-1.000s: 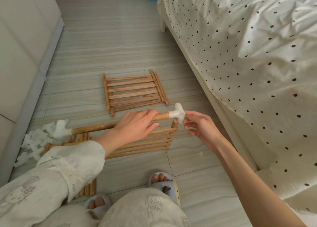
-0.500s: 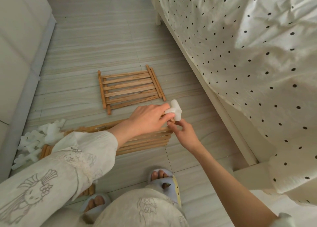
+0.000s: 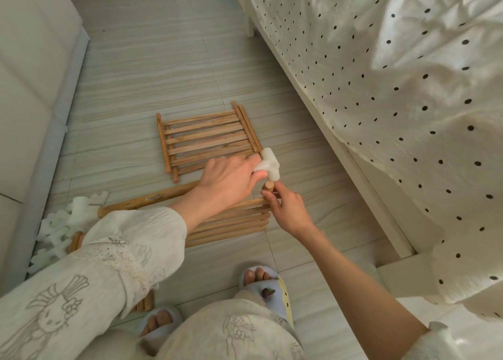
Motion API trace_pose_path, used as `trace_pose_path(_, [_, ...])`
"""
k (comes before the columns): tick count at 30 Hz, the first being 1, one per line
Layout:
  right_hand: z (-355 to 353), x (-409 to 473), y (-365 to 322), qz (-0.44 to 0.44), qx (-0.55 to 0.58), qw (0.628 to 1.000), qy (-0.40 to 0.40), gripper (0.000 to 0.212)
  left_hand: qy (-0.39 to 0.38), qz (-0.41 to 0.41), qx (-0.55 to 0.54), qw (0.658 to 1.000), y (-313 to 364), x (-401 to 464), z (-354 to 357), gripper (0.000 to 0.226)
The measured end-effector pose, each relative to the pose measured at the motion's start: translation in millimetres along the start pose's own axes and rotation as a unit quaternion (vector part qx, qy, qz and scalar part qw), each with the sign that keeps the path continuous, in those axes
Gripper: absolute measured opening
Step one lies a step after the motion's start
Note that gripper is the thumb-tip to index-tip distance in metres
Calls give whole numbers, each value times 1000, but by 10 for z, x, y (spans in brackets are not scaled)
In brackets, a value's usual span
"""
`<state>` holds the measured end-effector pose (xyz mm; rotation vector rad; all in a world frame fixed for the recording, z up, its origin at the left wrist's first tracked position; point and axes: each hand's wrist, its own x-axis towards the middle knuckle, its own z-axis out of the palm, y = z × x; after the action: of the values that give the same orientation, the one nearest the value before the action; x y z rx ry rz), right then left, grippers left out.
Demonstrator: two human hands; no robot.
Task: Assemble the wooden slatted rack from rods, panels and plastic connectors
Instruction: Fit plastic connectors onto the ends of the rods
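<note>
Left grip (image 3: 228,181) closes around the right end of a long wooden rod (image 3: 152,199), fingers curled over it so that the white plastic connector (image 3: 269,165) capping that end juts out just past the knuckles. Right grip (image 3: 285,207) pinches the top of a short upright peg (image 3: 269,186), the corner post of the near slatted panel (image 3: 231,223) lying on the floor (image 3: 163,68).

What matters for the coming move is how socket and peg line up. The connector sits directly above the peg tip, just apart or barely touching; I cannot tell which. The rod's long axis runs roughly level, from the pile of spare white connectors (image 3: 60,223) at the left up to the connector at the right, along the panel's far edge. The peg's axis stands about upright, so the connector's downward branch has to drop straight onto it. The left hand carries the moving part and is the one nearer the joint from above; the right hand steadies the peg from below and to the right.

My judgement: the next step is a short downward press of the connector over the peg, with the rod kept level so the socket does not bind. If the rod tilts, the socket may catch on the peg's rim.

A second slatted panel (image 3: 206,139) lies flat farther away, untouched, beside the bed (image 3: 381,87).
</note>
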<state>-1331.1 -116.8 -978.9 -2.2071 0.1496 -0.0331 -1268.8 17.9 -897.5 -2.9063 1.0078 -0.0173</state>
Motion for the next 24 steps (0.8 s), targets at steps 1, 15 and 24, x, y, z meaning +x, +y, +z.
trace_pose_path(1, [0, 7, -10, 7, 12, 1000, -2, 15, 14, 5, 12, 1000, 3, -8, 11, 41])
trace_pose_path(15, [96, 13, 5, 14, 105, 994, -13, 11, -84, -113, -218, 966, 48, 53, -5, 51])
trace_pose_path(24, [37, -42, 99, 4, 71, 997, -7, 12, -83, -211, -185, 956, 382, 227, 11, 37])
